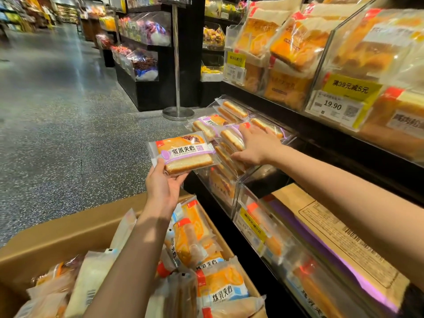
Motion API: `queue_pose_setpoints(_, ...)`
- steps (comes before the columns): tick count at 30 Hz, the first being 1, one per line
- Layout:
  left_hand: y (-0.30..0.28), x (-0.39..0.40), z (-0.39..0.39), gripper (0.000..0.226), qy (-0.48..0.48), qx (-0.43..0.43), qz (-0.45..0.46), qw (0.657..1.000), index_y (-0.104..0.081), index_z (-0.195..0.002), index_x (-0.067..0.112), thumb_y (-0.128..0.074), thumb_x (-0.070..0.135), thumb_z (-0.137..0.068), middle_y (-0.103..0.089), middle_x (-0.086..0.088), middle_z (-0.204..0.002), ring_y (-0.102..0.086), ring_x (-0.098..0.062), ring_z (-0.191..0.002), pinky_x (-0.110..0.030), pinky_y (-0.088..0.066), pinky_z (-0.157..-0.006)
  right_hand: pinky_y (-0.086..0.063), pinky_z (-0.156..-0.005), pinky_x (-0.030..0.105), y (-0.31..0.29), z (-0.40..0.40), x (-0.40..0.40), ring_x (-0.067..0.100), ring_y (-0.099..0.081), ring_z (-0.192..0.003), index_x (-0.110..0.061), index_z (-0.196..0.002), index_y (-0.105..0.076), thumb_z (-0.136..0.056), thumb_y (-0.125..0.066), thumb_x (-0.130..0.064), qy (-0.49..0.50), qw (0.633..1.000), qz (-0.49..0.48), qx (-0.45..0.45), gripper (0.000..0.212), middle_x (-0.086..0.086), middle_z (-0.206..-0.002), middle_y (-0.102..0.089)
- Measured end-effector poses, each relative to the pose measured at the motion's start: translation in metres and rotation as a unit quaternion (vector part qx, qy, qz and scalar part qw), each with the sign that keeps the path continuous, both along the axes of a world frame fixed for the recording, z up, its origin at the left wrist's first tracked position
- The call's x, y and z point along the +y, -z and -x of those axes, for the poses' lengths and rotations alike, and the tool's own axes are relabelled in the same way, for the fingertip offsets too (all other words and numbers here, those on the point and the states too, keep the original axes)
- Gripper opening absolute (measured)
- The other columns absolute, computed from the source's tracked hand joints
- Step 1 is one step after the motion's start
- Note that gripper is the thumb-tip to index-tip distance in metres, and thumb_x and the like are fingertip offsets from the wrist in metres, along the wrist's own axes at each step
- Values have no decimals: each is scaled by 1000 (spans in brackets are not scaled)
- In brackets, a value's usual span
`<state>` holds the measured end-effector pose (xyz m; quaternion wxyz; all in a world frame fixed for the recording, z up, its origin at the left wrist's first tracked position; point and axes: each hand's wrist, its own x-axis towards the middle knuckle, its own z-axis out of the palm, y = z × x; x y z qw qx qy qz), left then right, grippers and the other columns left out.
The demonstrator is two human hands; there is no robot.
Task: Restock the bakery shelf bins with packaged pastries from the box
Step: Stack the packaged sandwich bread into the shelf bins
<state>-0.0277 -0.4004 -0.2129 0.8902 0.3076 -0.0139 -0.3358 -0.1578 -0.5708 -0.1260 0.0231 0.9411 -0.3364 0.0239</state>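
Note:
My left hand [164, 183] grips a purple-labelled packaged pastry [183, 152] by its near edge and holds it up beside the clear shelf bin [226, 197]. My right hand [254, 145] rests with fingers spread on the stack of purple-labelled pastries [214, 126] standing in that bin. Below my left arm, the open cardboard box [68, 228] holds several packaged pastries [220, 285] with orange and blue labels.
Upper shelf bins [339, 53] at right hold wrapped bread, with yellow price tags [351, 88]. A lower bin [259, 228] holds blue-labelled packs. A flat carton [339, 237] lies on the shelf under my right arm. A metal stand [177, 112] stands on the speckled floor ahead.

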Motion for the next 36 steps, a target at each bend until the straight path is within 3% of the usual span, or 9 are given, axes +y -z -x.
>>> queue_pose_setpoints(7, -8, 8, -2, 26, -9, -31, -8, 999, -51, -117, 7, -33, 19, -104, -65, -13, -99, -64, -25, -89, -42, -52, -66, -2, -119, 49, -2, 4, 18, 28, 4, -148, -10, -153, 1, -78, -46, -77, -8, 1000, 22, 8, 111, 12, -160, 5)
queue_pose_setpoints(11, -9, 11, -2, 24, -5, -57, -34, 998, -54, -105, 11, -33, 21, -104, -65, -13, -101, -65, -25, -92, -38, -55, -64, 4, -120, 45, -11, 2, 44, 24, 8, -148, -13, -152, 7, -82, -52, -68, -164, 983, 77, -35, 107, 13, -160, 8)
queue_pose_setpoints(14, -11, 10, -2, 24, -7, -79, -47, 996, -54, -106, 13, -32, 21, -104, -66, -12, -100, -66, -23, -88, -38, -57, -60, 2, -120, 43, -13, -11, 64, 23, 1, -148, -16, -153, 3, -78, -57, -59, -256, 964, 65, -33, 105, 13, -160, 0)
queue_pose_setpoints(18, -15, 11, -1, 29, 0, -86, -28, 996, -53, -118, 9, -30, 21, -105, -65, -12, -101, -67, -22, -86, -33, -58, -54, -7, -117, 49, -4, -32, 69, 28, -12, -145, -24, -152, 6, -70, -67, -66, -251, 964, 86, 16, 118, 14, -158, -14)
queue_pose_setpoints(21, -13, 13, -4, 40, 18, -94, -26, 995, -49, -128, 3, -27, 29, -105, -66, -14, -101, -68, -21, -84, -32, -58, -56, -30, -102, 45, -3, -45, 65, 28, -39, -125, -30, -152, 4, -71, -66, -65, -251, 960, 114, 40, 113, 12, -137, -40)
queue_pose_setpoints(25, -8, 15, -9, 55, 51, -77, 27, 995, -52, -123, 8, -19, 45, -102, -71, -12, -98, -70, -21, -87, -32, -59, -66, -32, -92, 41, -14, -58, 57, 26, -46, -109, -37, -151, 0, -75, -58, -67, -252, 954, 160, 30, 100, 9, -117, -48)
queue_pose_setpoints(29, -1, 13, -21, 47, 31, -78, 21, 996, -43, -132, 15, -22, 44, -103, -62, -13, -117, -64, -24, -104, -39, -57, -80, -29, -101, 45, -35, -78, 33, 32, -43, -120, -36, -152, -8, -78, -54, -70, -125, 978, 161, -35, 93, 16, -127, -47)
queue_pose_setpoints(32, 7, 7, -28, 37, 26, -99, -30, 994, -44, -133, 14, -30, 31, -104, -63, -10, -116, -65, -20, -102, -35, -58, -75, -28, -105, 51, -42, -101, 1, 39, -39, -127, -32, -148, -24, -77, -50, -75, 37, 988, 79, -126, 87, 21, -135, -44)
queue_pose_setpoints(36, 20, 1, -35, 27, 8, -137, -90, 986, -48, -126, 14, -34, 19, -103, -65, -6, -107, -65, -17, -100, -31, -59, -76, -32, -104, 48, -31, -124, -24, 38, -41, -127, -17, -139, -44, -77, -46, -78, 132, 990, 49, -24, 87, 19, -139, -44)
